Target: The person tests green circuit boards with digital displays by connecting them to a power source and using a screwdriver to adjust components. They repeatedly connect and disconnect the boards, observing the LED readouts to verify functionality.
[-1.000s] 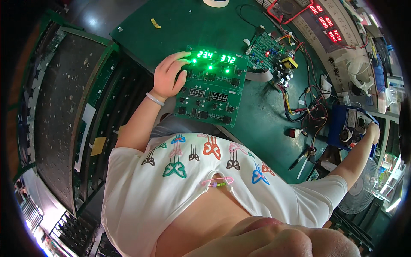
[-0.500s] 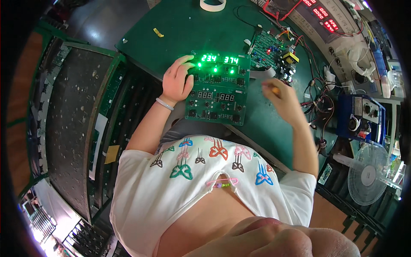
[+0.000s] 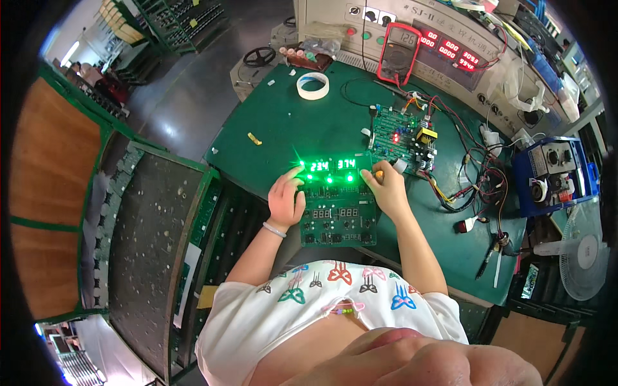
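Observation:
A green circuit board (image 3: 328,197) lies at the near edge of the bench, in front of my torso. Its upper half has glowing green digits and several lit green lamps, while the digit displays on the lower half are dark. My left hand (image 3: 285,197) grips the board's upper left edge, the index finger by the lit display and the thumb lower down. At the upper right edge, my right hand (image 3: 390,193) is closed around a small orange-ended tool (image 3: 380,174), most of it hidden by the fingers. The right thumb is at the board's edge.
A wired circuit board (image 3: 399,136) with a red light lies behind my right hand. Beyond are a red multimeter (image 3: 398,55), a tape roll (image 3: 313,85) and a panel with red displays (image 3: 450,50). Cables (image 3: 467,186) and a blue box (image 3: 555,174) stand right.
My right hand has come left and down to the board's right edge. My left hand stays at the left edge. The view has tilted up, showing more of the bench's far side.

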`<state>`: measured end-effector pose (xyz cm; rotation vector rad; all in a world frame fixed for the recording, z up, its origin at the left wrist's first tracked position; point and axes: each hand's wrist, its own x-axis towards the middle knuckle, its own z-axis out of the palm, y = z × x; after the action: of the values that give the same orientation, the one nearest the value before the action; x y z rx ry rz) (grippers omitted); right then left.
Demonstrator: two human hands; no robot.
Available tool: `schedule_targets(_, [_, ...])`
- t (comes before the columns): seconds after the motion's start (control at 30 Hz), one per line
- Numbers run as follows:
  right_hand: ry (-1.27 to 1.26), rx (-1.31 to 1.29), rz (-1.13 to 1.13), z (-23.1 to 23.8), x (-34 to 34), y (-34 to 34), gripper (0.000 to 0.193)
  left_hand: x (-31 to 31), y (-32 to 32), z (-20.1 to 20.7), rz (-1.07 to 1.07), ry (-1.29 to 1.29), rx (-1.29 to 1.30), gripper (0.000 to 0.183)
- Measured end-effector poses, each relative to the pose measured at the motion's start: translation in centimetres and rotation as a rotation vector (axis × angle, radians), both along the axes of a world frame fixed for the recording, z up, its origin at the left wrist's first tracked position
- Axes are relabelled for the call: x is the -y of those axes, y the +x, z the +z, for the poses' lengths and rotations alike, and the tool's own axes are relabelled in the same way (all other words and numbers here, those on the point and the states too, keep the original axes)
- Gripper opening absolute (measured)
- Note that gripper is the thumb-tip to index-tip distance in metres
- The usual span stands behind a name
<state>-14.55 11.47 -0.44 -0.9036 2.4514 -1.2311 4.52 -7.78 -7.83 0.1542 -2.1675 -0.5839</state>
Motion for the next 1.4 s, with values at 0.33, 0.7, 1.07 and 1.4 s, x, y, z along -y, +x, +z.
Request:
schedule_targets(0.33, [-0.091, -0.020, -0.001, -0.7, -0.6, 0.7, 0.032, 0.0, -0.3, 0.3, -0.009, -0.050, -0.008, 0.013])
schedule_targets(0.7, [-0.087, 0.043, -0.038, -0.5, -0.6, 0.8, 0.034, 0.3, -0.9, 0.0, -0.018, -0.101, -0.056, 0.023])
schedule_targets(1.07, [-0.234, -0.025, 0.004, -1.0, -0.8, 1.0, 0.035, 0.0, -0.4, -0.5, -0.027, -0.019, -0.044, 0.021])
schedule_targets(1.4, [-0.039, -0.060, -0.001, 1.4, -2.6, 1.0, 0.039, 0.2, -0.6, -0.6, -0.062, 0.031, -0.045, 0.019])
